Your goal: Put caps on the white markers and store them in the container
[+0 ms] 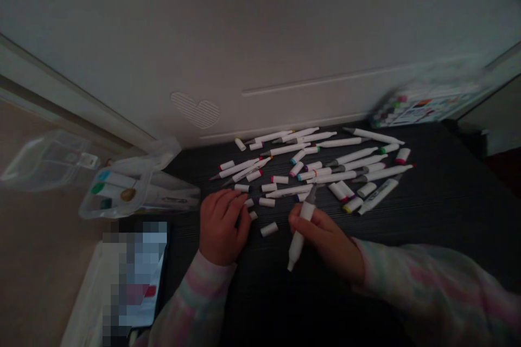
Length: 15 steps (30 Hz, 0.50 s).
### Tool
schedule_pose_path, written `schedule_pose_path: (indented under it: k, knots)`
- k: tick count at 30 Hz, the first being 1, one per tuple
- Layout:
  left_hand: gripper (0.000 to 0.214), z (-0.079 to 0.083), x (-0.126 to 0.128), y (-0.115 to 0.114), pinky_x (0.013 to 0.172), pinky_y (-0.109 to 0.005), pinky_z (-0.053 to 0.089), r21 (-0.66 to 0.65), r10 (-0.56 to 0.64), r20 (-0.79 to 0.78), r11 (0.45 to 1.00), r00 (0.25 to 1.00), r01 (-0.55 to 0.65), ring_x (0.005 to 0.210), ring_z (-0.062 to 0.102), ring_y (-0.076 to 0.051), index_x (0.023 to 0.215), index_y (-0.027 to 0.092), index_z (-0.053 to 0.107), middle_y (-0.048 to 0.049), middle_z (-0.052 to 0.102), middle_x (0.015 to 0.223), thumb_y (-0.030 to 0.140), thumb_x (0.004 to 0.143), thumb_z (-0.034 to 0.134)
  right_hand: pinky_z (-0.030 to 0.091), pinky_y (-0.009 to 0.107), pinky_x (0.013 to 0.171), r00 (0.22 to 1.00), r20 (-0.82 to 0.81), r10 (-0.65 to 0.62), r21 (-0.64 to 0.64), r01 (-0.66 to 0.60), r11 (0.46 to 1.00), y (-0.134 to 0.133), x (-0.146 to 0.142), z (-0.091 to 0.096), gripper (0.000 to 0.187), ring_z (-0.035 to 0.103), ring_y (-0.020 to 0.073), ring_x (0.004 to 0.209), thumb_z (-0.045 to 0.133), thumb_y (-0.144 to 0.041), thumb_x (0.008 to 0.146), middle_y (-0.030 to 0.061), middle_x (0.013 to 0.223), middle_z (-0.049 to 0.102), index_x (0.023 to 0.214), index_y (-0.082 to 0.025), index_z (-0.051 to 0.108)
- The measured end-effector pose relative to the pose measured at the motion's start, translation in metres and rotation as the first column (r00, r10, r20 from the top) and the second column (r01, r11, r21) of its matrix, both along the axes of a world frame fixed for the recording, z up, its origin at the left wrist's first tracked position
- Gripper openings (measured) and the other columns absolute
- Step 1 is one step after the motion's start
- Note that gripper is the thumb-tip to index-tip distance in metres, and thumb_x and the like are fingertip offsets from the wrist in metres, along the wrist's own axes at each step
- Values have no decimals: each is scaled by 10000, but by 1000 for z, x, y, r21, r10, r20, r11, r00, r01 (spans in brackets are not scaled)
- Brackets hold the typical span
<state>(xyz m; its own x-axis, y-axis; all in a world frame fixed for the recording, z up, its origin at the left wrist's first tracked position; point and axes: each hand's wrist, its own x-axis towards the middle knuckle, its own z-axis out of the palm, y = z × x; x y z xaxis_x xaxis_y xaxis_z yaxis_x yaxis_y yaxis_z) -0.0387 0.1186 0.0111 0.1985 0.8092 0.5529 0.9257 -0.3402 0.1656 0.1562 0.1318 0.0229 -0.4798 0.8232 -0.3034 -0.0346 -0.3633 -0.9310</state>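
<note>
My right hand (331,246) grips a white marker (301,238) between thumb and fingers. Its grey nib end points up and away, and its other end tilts down toward me. On the dark tabletop rests my left hand (223,225), fingers curled down beside small white marker caps (253,216); whatever is under its fingertips is hidden. Between the hands lies a loose white cap (269,229). Beyond them spread several uncapped white markers (288,191) with grey ends, mixed with caps banded in red, blue, green, yellow and purple.
At left, a clear plastic case (138,195) with its lid flipped open holds several markers. Below it lies a phone (142,276) with a lit, blurred screen. A second pack of markers (423,105) stands at the back right against the pale panel (285,38).
</note>
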Motion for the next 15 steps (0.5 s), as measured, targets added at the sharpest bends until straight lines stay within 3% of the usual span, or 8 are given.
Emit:
schedule_pose_path:
  k: [2,3,5,7,10,12,15]
  knots:
    - [191,1,-5,0,781,-404,436,26,13,9,1000,1000,-13,878,552,-228,888,166,587,-77,620,867,111,712,535,303,229,525,991,98,92,153,-106,983,5,4,16,262,370,92,534,438,-367,832,-41,567,388,652,-177,459]
    - [188,1,-7,-1,771,-398,440,39,20,15,999,1000,-21,865,554,-224,884,165,584,-77,617,861,108,712,534,321,236,548,974,166,155,266,-196,944,7,7,26,253,405,100,558,431,-356,838,-31,584,424,660,-179,464]
    - [180,1,-11,-1,757,-388,445,54,30,25,998,999,-31,840,554,-215,879,162,577,-77,609,851,105,715,535,336,250,578,908,368,201,443,-362,820,9,13,46,224,462,113,605,431,-327,840,-5,657,500,678,-180,476]
    - [172,1,-13,-1,754,-380,446,58,33,38,998,999,-36,833,553,-208,878,156,569,-77,603,847,101,719,535,338,261,572,808,564,172,490,-495,717,8,19,61,177,518,131,627,407,-302,852,9,695,565,757,-187,502]
    - [169,1,-13,-1,760,-373,445,60,46,73,997,996,-50,839,550,-202,881,148,563,-80,594,851,97,723,535,294,278,491,592,802,83,448,-687,572,4,23,68,47,570,173,574,474,-228,805,11,691,610,805,-204,515]
    - [167,1,-13,-1,760,-369,446,58,58,88,996,994,-63,839,549,-200,880,146,564,-81,591,849,96,724,536,234,280,432,451,891,51,368,-784,501,1,25,64,79,585,197,518,503,-155,759,14,687,625,810,-210,526]
    - [159,0,-13,-1,760,-364,448,55,64,87,996,994,-69,833,551,-197,873,147,569,-79,591,842,97,726,533,161,279,390,332,943,-2,302,-855,423,-1,25,55,151,591,207,466,508,-95,725,12,677,633,811,-215,541]
